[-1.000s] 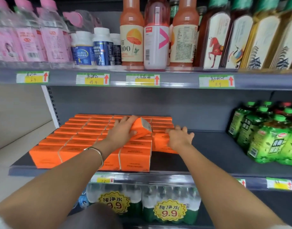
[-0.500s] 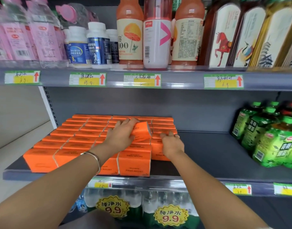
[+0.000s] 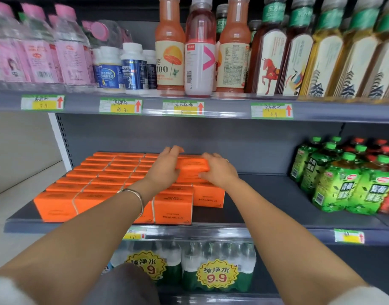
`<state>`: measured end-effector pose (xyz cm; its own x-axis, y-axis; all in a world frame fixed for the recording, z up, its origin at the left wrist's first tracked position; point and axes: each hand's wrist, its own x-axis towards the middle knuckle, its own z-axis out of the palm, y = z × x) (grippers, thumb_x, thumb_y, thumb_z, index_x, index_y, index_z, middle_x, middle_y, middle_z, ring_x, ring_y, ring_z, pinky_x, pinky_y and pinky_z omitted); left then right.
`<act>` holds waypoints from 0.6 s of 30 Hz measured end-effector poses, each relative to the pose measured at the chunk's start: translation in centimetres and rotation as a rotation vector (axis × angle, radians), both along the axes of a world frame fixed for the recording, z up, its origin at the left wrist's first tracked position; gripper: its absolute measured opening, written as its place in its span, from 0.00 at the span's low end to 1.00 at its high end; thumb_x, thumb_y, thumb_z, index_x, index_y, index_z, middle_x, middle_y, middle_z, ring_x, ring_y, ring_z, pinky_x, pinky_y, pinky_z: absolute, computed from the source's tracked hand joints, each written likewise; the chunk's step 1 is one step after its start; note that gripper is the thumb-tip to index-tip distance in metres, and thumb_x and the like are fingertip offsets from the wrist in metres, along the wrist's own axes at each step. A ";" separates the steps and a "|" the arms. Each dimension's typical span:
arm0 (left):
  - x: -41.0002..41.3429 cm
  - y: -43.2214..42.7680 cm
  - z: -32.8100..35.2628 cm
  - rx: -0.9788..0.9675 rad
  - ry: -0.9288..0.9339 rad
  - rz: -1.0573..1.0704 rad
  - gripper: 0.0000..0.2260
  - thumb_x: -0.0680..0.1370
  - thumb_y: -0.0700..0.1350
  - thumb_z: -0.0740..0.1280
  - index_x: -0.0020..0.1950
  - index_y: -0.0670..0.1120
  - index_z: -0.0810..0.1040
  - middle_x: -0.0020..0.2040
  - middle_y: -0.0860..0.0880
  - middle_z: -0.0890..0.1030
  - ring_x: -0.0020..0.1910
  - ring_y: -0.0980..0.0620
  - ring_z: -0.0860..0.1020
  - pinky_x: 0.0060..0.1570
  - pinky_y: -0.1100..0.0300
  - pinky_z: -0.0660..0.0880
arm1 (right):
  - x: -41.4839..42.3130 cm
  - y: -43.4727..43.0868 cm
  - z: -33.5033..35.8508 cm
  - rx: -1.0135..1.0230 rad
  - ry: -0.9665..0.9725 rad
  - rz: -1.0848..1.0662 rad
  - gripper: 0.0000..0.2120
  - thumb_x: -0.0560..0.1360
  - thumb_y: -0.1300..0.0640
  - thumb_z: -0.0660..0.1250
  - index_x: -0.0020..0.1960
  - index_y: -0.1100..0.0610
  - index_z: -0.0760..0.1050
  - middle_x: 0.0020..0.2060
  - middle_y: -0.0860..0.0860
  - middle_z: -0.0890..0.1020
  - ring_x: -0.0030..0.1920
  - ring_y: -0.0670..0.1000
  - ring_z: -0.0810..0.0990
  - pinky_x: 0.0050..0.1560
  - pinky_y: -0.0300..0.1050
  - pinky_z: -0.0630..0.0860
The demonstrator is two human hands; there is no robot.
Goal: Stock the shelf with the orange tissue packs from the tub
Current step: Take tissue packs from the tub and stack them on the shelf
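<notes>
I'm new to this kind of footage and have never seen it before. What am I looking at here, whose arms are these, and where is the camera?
No machine here: a person wears a wide-angle camera on the head, so the single picture looks forward and down along their own bare arms. The left hand and right hand hold one orange tissue pack between them, at the top of the rows of orange packs standing on the grey shelf. Green tea bottles stand to the right, drink bottles on the shelf above, water packs below. The tub is not in view.
</notes>
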<state>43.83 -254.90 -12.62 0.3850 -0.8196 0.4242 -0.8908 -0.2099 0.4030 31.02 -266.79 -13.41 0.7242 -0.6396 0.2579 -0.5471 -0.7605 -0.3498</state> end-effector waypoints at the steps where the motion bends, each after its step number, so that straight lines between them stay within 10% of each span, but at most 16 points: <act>1: 0.1 0.4 -0.2 0.024 0.011 0.000 0.26 0.72 0.33 0.66 0.69 0.42 0.66 0.62 0.40 0.70 0.64 0.42 0.70 0.64 0.56 0.65 | -0.6 -0.3 -0.2 0.021 0.019 -0.054 0.27 0.73 0.51 0.70 0.69 0.49 0.67 0.63 0.55 0.71 0.62 0.60 0.73 0.56 0.52 0.74; 18: 0.5 1.1 -7.6 0.728 -0.282 0.001 0.35 0.78 0.51 0.63 0.78 0.54 0.43 0.78 0.51 0.47 0.77 0.46 0.46 0.73 0.43 0.51 | -1.9 -2.1 -5.0 0.212 0.473 -0.332 0.27 0.75 0.60 0.65 0.73 0.49 0.63 0.68 0.53 0.66 0.62 0.56 0.74 0.44 0.46 0.71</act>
